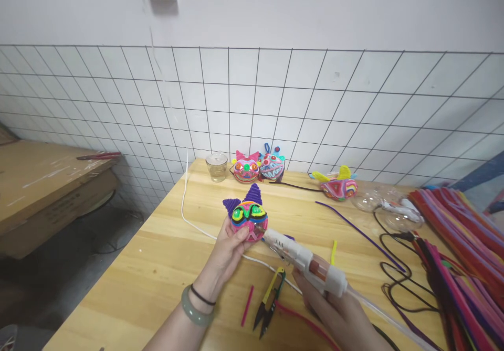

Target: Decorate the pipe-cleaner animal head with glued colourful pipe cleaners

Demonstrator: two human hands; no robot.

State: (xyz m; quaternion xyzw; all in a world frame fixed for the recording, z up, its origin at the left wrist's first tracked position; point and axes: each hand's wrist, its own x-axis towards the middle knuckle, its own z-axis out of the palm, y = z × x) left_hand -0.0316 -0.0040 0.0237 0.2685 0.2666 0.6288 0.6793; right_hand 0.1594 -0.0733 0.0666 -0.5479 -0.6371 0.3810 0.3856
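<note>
My left hand (232, 243) grips a round cat-face ornament (248, 215) of coiled pipe cleaners, with purple ears and green and yellow eyes; the thumb presses on its lower front. A clear patch shows at the ornament's lower right. My right hand (328, 304) is wrapped round a white glue gun (301, 256), its nozzle at that patch; whether it touches, I cannot tell. A clear glue stick (378, 311) runs out of the gun's back end. Below my hands lie yellow-handled thread snips (270, 298) and a short pink pipe cleaner (247, 305).
Two face ornaments (246, 167) and a glass cup (216, 167) stand by the tiled wall. A winged ornament (338, 185) and clear plastic balls (368, 199) sit to their right. Bundled pipe cleaners (468, 241) fill the right side. A white cord (192, 225) crosses the wooden table (149, 256).
</note>
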